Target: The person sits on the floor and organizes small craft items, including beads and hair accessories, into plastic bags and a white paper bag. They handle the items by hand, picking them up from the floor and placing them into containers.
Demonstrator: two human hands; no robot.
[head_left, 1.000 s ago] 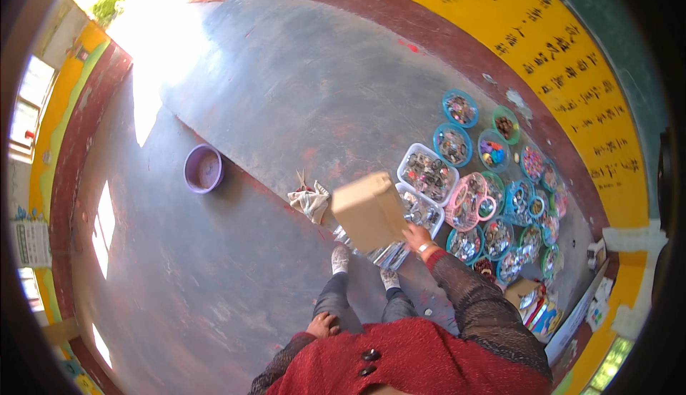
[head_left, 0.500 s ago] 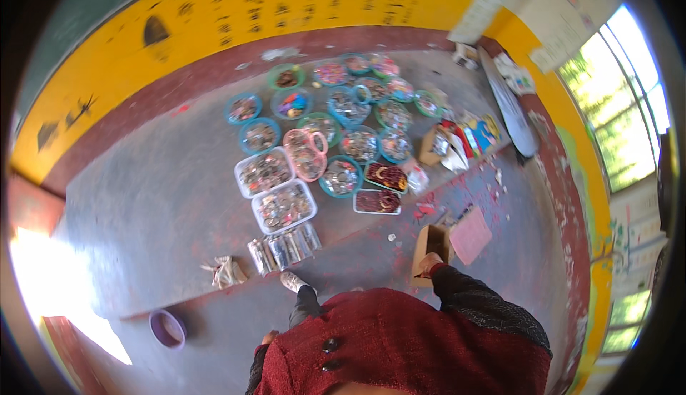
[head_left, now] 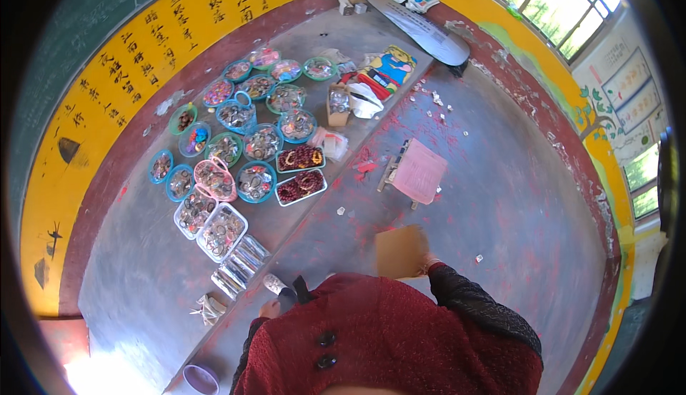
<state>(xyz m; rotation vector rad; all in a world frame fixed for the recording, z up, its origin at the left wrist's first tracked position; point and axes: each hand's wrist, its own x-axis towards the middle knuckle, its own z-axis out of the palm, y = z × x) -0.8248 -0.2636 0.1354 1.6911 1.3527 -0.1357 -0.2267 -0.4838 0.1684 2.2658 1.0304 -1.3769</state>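
I stand on a grey concrete floor in a dark red knitted top. My right hand [head_left: 429,261] is shut on a brown cardboard box [head_left: 401,250], held out in front of me at waist height. My left hand [head_left: 269,309] hangs by my side with its fingers curled and nothing visible in it. A small pink-topped stool [head_left: 419,174] stands on the floor just beyond the box. Left of it, several round bowls of small trinkets [head_left: 256,180] and flat trays of dark red bead bracelets [head_left: 300,186] lie spread on the floor.
White trays of trinkets [head_left: 221,232] and shiny packets [head_left: 239,264] lie near my feet. A purple bowl [head_left: 200,378] sits at the lower left. A long grey board [head_left: 418,25] leans by the yellow wall. Windows are at the upper right. Red and white scraps litter the floor.
I have turned round, so the bowls and trays swung from my right to my left. The cardboard box stays in my right hand, now lower and near the pink stool.
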